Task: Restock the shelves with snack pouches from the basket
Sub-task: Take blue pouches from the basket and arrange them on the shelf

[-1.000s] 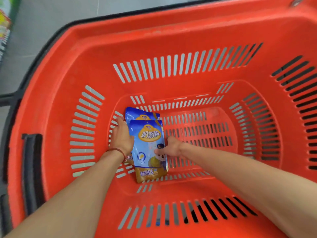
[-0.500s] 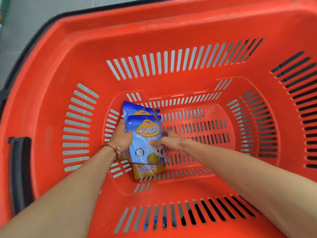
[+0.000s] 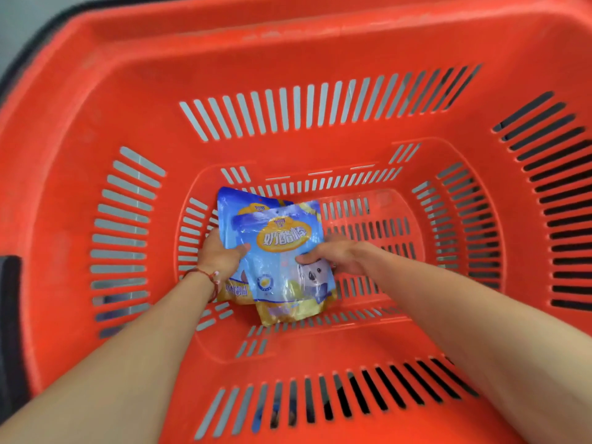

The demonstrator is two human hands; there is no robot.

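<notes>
Two blue and gold snack pouches lie stacked at the bottom of the red plastic basket (image 3: pixel 134 100). The top pouch (image 3: pixel 282 251) shows a koala picture and is tilted, its lower end lifted slightly. The lower pouch (image 3: pixel 235 203) peeks out behind and to the left. My left hand (image 3: pixel 217 256), with a red string on the wrist, grips the left edge of the pouches. My right hand (image 3: pixel 333 256) pinches the right edge of the top pouch, thumb on its front.
The basket has slotted walls all around and a slotted floor (image 3: pixel 368 225). A black handle part (image 3: pixel 9 331) shows at the left edge. Grey floor (image 3: pixel 19 24) is visible at the top left outside the basket.
The top pouch has swung clockwise and lifted off the lower one, held between both hands. The view has moved closer to the basket floor.
</notes>
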